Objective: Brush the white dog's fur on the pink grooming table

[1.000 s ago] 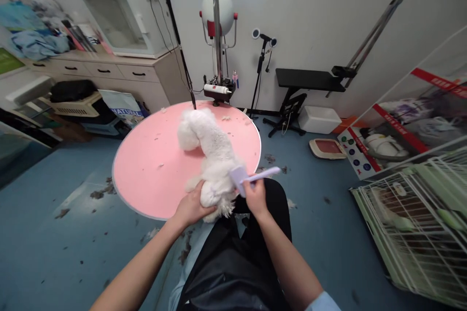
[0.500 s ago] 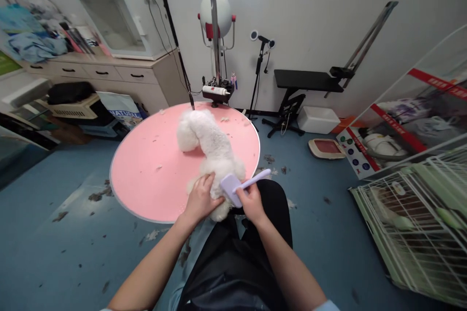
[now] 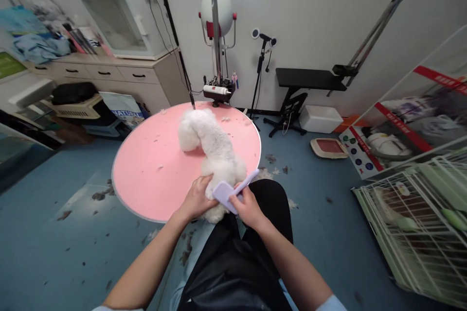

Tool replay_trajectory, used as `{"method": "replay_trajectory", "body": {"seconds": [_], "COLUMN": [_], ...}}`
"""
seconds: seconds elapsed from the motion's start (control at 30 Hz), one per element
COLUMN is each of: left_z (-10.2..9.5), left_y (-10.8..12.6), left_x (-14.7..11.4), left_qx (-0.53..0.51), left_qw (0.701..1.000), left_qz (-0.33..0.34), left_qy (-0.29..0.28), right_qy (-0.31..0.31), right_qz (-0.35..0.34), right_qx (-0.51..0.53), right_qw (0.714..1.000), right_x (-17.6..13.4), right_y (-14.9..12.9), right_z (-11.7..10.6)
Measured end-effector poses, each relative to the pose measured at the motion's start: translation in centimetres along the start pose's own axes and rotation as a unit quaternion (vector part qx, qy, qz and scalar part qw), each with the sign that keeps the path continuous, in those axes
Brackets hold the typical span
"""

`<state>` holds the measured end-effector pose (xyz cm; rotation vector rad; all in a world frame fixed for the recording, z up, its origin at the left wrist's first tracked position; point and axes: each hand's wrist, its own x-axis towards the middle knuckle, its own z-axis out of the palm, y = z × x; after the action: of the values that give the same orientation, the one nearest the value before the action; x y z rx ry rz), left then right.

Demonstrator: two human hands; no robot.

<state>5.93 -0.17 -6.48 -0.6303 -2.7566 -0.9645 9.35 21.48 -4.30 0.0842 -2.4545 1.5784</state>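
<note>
A fluffy white dog (image 3: 216,143) stands on the round pink grooming table (image 3: 153,184), its rear end towards me and its head end at the far side. My left hand (image 3: 199,198) is closed around fur at the dog's rear, on the left; whether it grips a leg or the tail I cannot tell. In my right hand (image 3: 248,206) is a pale purple slicker brush (image 3: 223,193), its handle pointing up and right. The brush head lies against the fur at the rear, close to my left fingers; its bristle side is hidden.
A curved metal grooming arm (image 3: 215,19) with a black strap (image 3: 177,41) rises behind the dog. A tool holder (image 3: 219,91) sits at the table's far edge. Hair clumps (image 3: 104,190) litter the blue floor. To the right stands a wire cage (image 3: 412,218).
The brush and my right hand have moved left and slightly down over the dog's rear. My left hand has shifted a little left and down, still on the fur.
</note>
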Motion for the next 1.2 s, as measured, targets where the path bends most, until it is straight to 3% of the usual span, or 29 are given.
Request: {"method": "replay_trajectory", "body": {"seconds": [0.03, 0.13, 0.27, 0.37, 0.4, 0.5, 0.53, 0.63, 0.67, 0.77, 0.8, 0.9, 0.93, 1.03, 1.07, 1.17, 1.2], "left_z": [0.0, -0.1, -0.3, -0.4, -0.5, -0.6, -0.6, -0.9, -1.0, -1.2, -1.3, -1.5, -1.5, -1.6, -1.6, -1.7, -1.7], "left_y": [0.0, 0.0, 0.1, 0.2, 0.2, 0.2, 0.2, 0.2, 0.2, 0.3, 0.4, 0.4, 0.4, 0.3, 0.3, 0.2, 0.1], "left_x": [0.0, 0.0, 0.0, 0.0, 0.0, 0.1, 0.2, 0.3, 0.4, 0.4, 0.5, 0.6, 0.6, 0.7, 0.7, 0.7, 0.7], "left_qx": [-0.003, -0.015, -0.029, -0.033, -0.035, -0.047, -0.051, -0.072, -0.078, -0.085, -0.085, -0.093, -0.099, -0.109, -0.108, -0.112, -0.118], "left_qw": [1.000, 1.000, 0.999, 0.999, 0.999, 0.999, 0.998, 0.997, 0.996, 0.996, 0.996, 0.995, 0.994, 0.993, 0.993, 0.992, 0.991], "left_qz": [-0.005, -0.014, -0.015, -0.022, -0.022, -0.023, -0.026, -0.027, -0.026, -0.024, -0.024, -0.019, -0.017, -0.018, -0.022, -0.026, -0.022], "left_qy": [-0.003, -0.006, -0.004, -0.012, -0.012, -0.012, -0.014, -0.030, -0.034, -0.033, -0.032, -0.036, -0.041, -0.050, -0.049, -0.045, -0.050], "right_qy": [0.007, 0.111, 0.033, 0.145, 0.152, 0.037, 0.026, 0.118, 0.109, -0.001, 0.006, 0.124, 0.110, -0.013, -0.008, 0.101, 0.089], "right_qz": [0.000, -0.020, -0.001, 0.005, -0.002, -0.008, -0.006, -0.027, -0.040, -0.057, -0.059, -0.074, -0.079, -0.070, -0.069, -0.073, -0.068], "right_qx": [-0.017, -0.042, -0.023, -0.043, -0.034, -0.004, -0.011, -0.040, -0.034, -0.023, -0.035, -0.060, -0.053, -0.039, -0.046, -0.045, -0.029], "right_qw": [1.000, 0.993, 0.999, 0.989, 0.988, 0.999, 1.000, 0.992, 0.993, 0.998, 0.998, 0.988, 0.989, 0.997, 0.997, 0.991, 0.993], "right_x": [-0.2, -0.6, -0.7, -0.4, -0.4, -0.1, 0.0, 0.4, 0.6, 1.1, 1.3, 1.8, 1.8, 1.9, 2.0, 2.1, 2.1], "right_y": [-0.1, -0.3, -0.4, -0.2, -0.1, -0.3, -0.4, -0.7, -0.8, -1.0, -1.1, -1.3, -1.3, -1.5, -1.5, -1.4, -1.4], "right_z": [0.1, 0.2, 0.1, -0.3, -0.4, -0.3, -0.2, 0.0, 0.0, -0.1, -0.2, -0.6, -0.7, -0.6, -0.6, -0.2, -0.1]}}
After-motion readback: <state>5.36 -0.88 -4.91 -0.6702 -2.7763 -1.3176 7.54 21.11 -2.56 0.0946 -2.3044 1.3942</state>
